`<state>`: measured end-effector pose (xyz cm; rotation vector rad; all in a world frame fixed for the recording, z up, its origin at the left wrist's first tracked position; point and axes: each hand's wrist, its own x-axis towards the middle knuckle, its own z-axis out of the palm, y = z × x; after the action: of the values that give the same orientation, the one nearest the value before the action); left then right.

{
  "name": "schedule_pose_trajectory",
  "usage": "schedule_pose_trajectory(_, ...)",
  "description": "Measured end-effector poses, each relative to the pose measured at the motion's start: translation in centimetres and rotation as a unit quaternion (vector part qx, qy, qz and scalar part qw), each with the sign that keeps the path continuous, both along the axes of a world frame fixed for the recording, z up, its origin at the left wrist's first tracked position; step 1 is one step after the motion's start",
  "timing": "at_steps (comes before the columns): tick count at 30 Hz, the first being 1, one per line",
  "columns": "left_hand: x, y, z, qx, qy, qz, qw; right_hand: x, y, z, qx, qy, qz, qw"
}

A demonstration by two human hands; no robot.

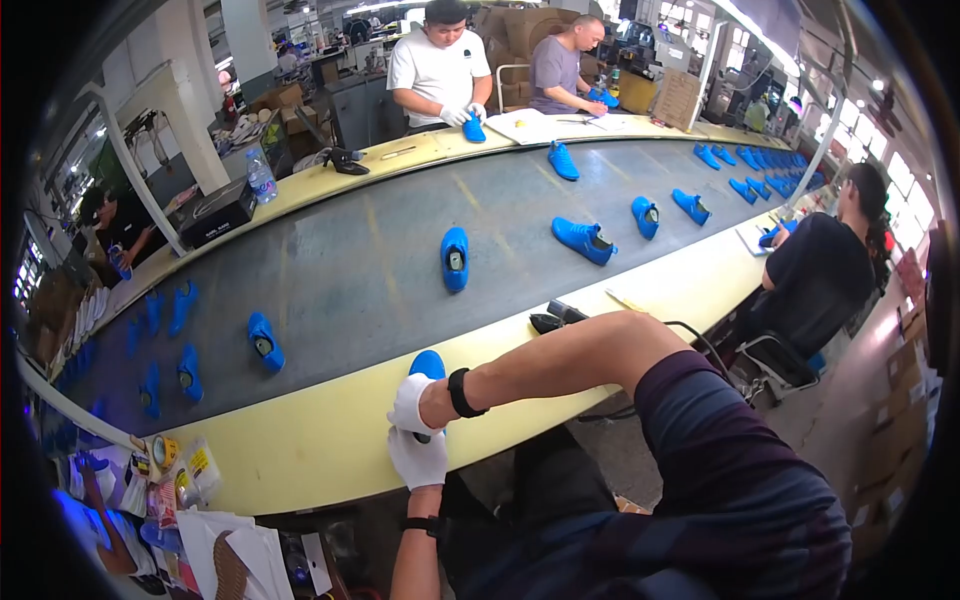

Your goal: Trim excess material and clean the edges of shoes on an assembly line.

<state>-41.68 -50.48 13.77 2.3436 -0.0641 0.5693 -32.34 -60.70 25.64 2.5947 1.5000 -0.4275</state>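
Observation:
A blue shoe [428, 363] is at the pale yellow table edge in front of me, its toe pointing away. My right hand [408, 404], in a white glove, reaches across from the right and closes over the shoe's middle. Just below it, my left hand [420, 458], also gloved in white, grips the shoe's heel end. Both hands cover most of the shoe, and their fingertips are largely hidden. On the grey conveyor belt [340, 240] beyond, a blue shoe [455, 258] lies with its opening upward; several more are spread along the belt.
A black hand tool [556, 317] lies on the near table [300, 450], right of my hands. A tape roll [164, 452] and plastic bags are at the left end. Across the belt, two people handle blue shoes; a seated person [830, 250] works at right. A water bottle [260, 177] stands opposite.

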Motion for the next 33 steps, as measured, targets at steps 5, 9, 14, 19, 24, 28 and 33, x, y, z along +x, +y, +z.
schedule_pose_trajectory(5,-0.1,-0.5,-0.7,0.023,0.015,0.022,0.999,-1.0,-1.5,0.3,0.057,0.002,-0.082,0.995)
schedule_pose_trajectory(9,-0.3,-1.1,0.2,0.017,0.007,0.009,1.000,-2.6,-3.5,-1.7,0.199,-0.024,-0.129,0.971)
schedule_pose_trajectory(14,-0.7,-1.7,1.0,-0.035,0.047,-0.008,0.998,-4.8,-4.7,-3.0,0.284,-0.023,-0.201,0.937)
schedule_pose_trajectory(19,-0.9,-1.1,1.3,-0.018,0.068,-0.023,0.997,-6.0,-4.7,-3.7,0.333,-0.029,-0.209,0.919)
schedule_pose_trajectory(24,1.0,-1.0,2.4,-0.166,0.108,-0.129,0.972,-5.9,-5.0,-4.8,0.289,-0.060,-0.219,0.930)
schedule_pose_trajectory(28,1.7,-1.6,2.4,-0.021,0.161,-0.066,0.985,-5.9,-7.0,-5.3,0.360,0.057,-0.252,0.897)
schedule_pose_trajectory(33,0.5,-1.2,2.6,-0.005,0.215,-0.066,0.974,-10.9,-7.7,-5.1,0.448,0.070,-0.273,0.849)
